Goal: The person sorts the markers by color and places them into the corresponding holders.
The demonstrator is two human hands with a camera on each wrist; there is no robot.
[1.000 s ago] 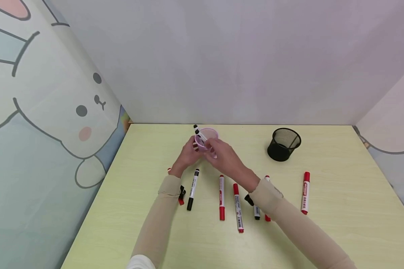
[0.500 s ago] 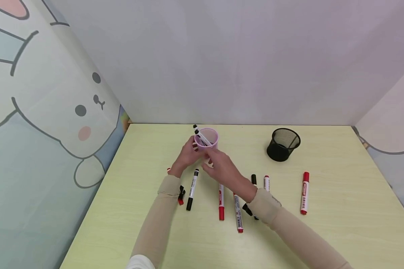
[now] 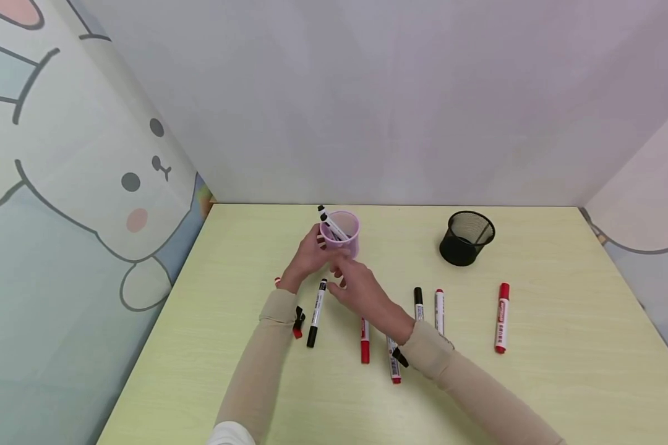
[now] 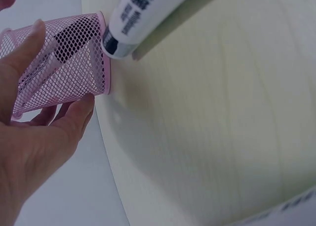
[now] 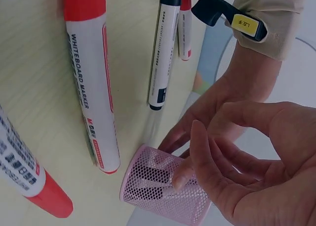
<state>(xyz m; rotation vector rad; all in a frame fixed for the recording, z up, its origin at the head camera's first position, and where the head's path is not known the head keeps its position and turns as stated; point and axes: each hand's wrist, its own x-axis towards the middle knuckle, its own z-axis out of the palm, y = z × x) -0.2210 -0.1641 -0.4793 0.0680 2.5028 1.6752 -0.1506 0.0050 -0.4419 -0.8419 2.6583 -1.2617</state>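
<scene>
A pink mesh pen cup (image 3: 352, 247) stands near the back of the table, with black-capped whiteboard markers (image 3: 336, 228) leaning inside it. My left hand (image 3: 307, 256) holds the cup from its left side; the left wrist view has thumb and fingers around the mesh (image 4: 81, 75). Just in front of the cup, my right hand (image 3: 360, 289) has nothing in its loosely bent fingers, and it overlaps the left thumb in the head view. A black-capped marker (image 3: 316, 313) lies near the left wrist. Partly under the right hand and forearm lie red-capped markers (image 3: 365, 350).
A black mesh pen cup (image 3: 461, 246) stands at the back right. One red-capped marker (image 3: 502, 318) lies at the right, and a black-capped marker (image 3: 419, 303) and a white-bodied red-ended marker (image 3: 440, 309) lie beyond the right forearm. Walls border the table's back and sides.
My right hand has let go of a marker, which now leans in the pink cup, and has drawn back toward me. The left hand still holds the cup.
</scene>
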